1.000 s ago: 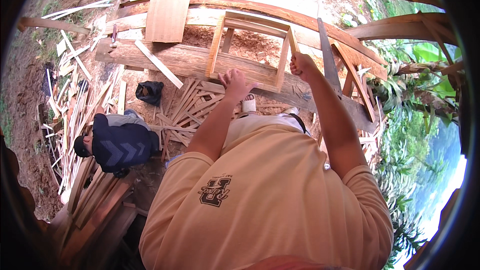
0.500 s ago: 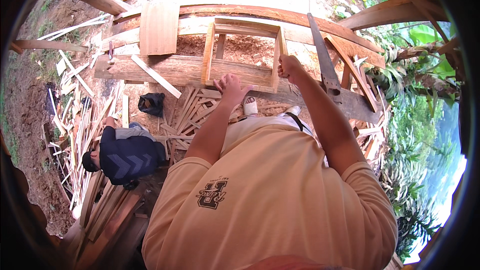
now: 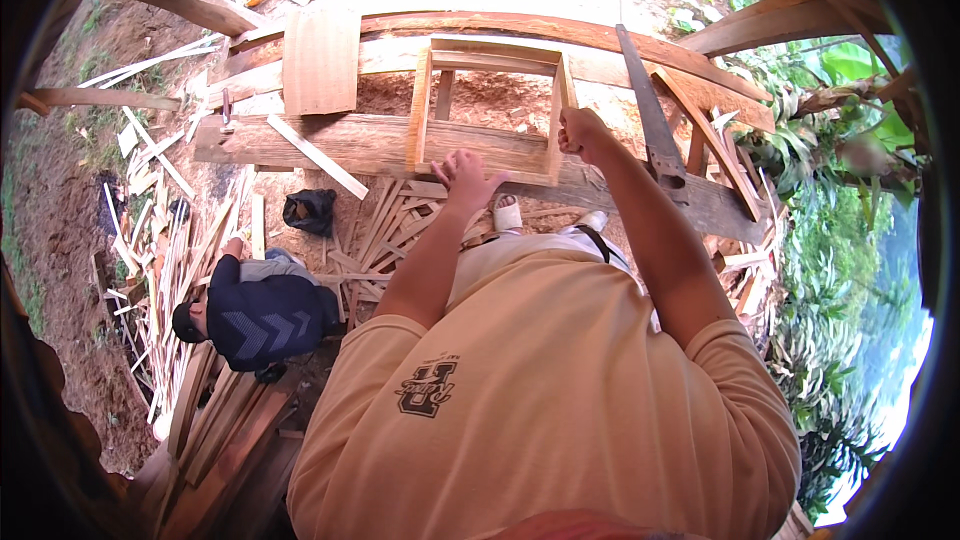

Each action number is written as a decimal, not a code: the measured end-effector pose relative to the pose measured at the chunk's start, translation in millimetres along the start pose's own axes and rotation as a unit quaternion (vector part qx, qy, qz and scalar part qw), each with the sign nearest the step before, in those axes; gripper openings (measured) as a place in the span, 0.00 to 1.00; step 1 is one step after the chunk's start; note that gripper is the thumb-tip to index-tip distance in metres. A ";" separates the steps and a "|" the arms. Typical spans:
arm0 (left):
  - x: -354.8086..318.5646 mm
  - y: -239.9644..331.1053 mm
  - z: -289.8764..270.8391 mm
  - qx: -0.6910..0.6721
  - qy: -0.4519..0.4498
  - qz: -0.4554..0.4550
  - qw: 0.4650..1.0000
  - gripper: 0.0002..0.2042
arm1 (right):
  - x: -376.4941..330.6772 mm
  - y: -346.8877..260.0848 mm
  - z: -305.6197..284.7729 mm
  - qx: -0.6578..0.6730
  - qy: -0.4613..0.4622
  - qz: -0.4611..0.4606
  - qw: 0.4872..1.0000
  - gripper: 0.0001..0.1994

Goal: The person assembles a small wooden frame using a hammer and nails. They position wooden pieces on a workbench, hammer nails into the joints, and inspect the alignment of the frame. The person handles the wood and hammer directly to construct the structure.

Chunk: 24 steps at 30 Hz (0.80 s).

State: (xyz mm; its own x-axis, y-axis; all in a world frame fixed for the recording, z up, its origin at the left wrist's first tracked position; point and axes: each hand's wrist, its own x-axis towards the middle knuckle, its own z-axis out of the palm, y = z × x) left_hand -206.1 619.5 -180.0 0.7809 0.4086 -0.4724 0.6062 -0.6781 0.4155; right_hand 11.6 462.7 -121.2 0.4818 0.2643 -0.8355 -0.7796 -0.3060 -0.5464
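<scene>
Biggest thing in view: the long timber beam (image 3: pixel 330 140) that serves as the work surface, running L to R across the upper middle, w/ a second curved plank (image 3: pixel 620 40) behind it. Ground below the beam is strewn w/ a heap of wood offcuts and slats (image 3: pixel 180 250). A 2nd person in a dark top and cap (image 3: pixel 262 312) crouches at lower L among the slats, well apart from the wearer's hands.

On the surface, centre: an open rectangular wooden frame (image 3: pixel 428 90), lying across both timbers, its near rail on the front beam. Left of it a flat square board (image 3: pixel 320 62) rests on the beams; a thin lath (image 3: pixel 318 157) lies diagonally on the front beam near it. A hand saw (image 3: pixel 650 115) lies on the surface just R of the frame, blade pointing away.

Right hand (image 3: pixel 582 132): grip closed in a fist at the frame's near R corner, touching it; can't tell if it's clamped on the wood or on sth small inside. Left hand (image 3: pixel 465 178): fingers spread apart, palm down, at the frame's near rail, holding nothing. Small black bag (image 3: pixel 308 210) on the ground below the beam.
</scene>
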 end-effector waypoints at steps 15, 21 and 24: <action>1.7 -2.2 5.8 0.006 0.014 0.003 1.000 0.40 | 10.3 -1.0 -10.7 0.001 -0.004 0.007 1.000 0.09; 1.5 -3.1 6.0 0.012 0.013 0.006 1.000 0.41 | 8.3 -0.1 -7.7 -0.005 -0.004 -0.001 1.000 0.09; 0.4 -1.9 4.1 0.009 0.009 0.007 1.000 0.41 | 5.8 0.7 -7.8 -0.013 -0.007 -0.004 1.000 0.08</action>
State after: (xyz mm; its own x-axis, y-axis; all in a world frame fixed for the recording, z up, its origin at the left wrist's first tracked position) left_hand -207.6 618.4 -184.2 0.7923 0.4097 -0.4521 0.5920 -0.6953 0.4075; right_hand 17.0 457.0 -126.9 0.4828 0.2793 -0.8300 -0.7648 -0.3271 -0.5550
